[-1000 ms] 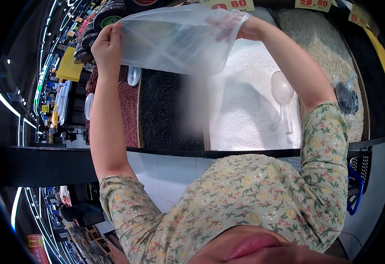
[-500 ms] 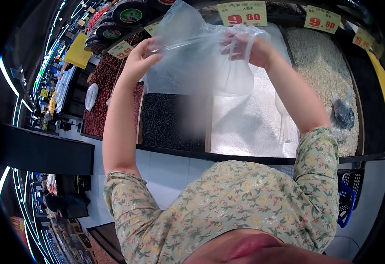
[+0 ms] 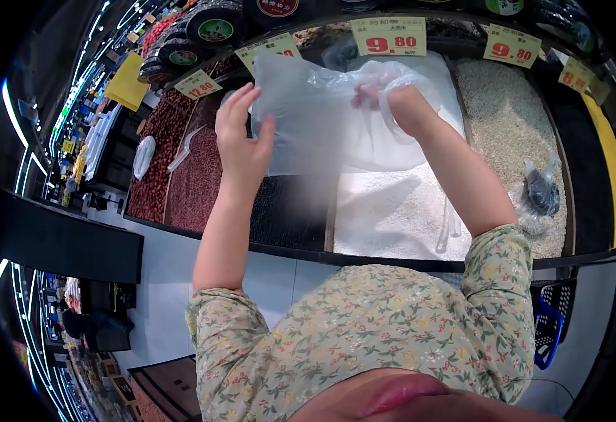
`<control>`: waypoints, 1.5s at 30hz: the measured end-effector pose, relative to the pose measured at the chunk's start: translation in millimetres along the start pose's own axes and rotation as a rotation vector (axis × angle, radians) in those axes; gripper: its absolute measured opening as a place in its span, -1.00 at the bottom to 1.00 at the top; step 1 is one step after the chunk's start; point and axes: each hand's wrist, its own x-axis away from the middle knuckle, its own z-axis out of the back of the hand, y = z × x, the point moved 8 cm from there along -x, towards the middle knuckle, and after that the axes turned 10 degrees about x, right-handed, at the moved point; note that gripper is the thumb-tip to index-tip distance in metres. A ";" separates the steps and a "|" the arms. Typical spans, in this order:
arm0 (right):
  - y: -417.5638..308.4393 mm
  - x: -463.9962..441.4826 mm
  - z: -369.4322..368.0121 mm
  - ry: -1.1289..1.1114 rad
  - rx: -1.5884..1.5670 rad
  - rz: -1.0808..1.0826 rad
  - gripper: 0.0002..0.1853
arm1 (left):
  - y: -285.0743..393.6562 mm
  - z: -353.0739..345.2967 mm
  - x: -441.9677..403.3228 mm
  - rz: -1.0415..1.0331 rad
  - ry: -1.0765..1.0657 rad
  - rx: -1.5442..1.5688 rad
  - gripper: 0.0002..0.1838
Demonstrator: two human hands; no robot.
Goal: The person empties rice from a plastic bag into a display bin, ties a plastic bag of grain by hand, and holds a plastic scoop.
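A clear plastic bag (image 3: 301, 119) hangs spread out over the bins of black and white grains. My right hand (image 3: 403, 109) is at the bag's right end, fingers curled into the bunched film, with a loop of it around the hand near the wrist. At the bag's left edge is my left hand (image 3: 241, 130), thumb and fingers apart; it seems to touch the film without gripping it. Below the bag lie black grains (image 3: 287, 218) and white grains (image 3: 385, 218). A clear scoop (image 3: 448, 228) rests in the white grains.
Left are bins of dark red grains (image 3: 199, 179) and red dates (image 3: 154, 186). Pale grain (image 3: 505, 112) on the right holds a small bag with dark contents (image 3: 541, 190). Price signs (image 3: 389, 36) stand along the back. A blue basket (image 3: 550, 327) is low at right.
My left hand has moved right and slightly down, and its fingers have spread from the film. The bag's raised upper left part has dropped. My right hand has shifted slightly lower, still gripping.
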 end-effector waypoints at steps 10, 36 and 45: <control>18.4 43.3 -137.1 -0.474 0.672 0.454 -0.82 | 37.1 -41.7 66.7 0.485 -0.520 0.293 -0.57; 63.6 138.6 -45.3 0.205 1.259 -0.335 -0.51 | 89.7 -66.2 222.6 1.151 -0.731 1.647 -0.43; 91.9 148.2 -69.2 0.037 1.192 -0.320 -0.86 | 29.5 -27.0 215.6 1.260 -0.251 1.518 -0.66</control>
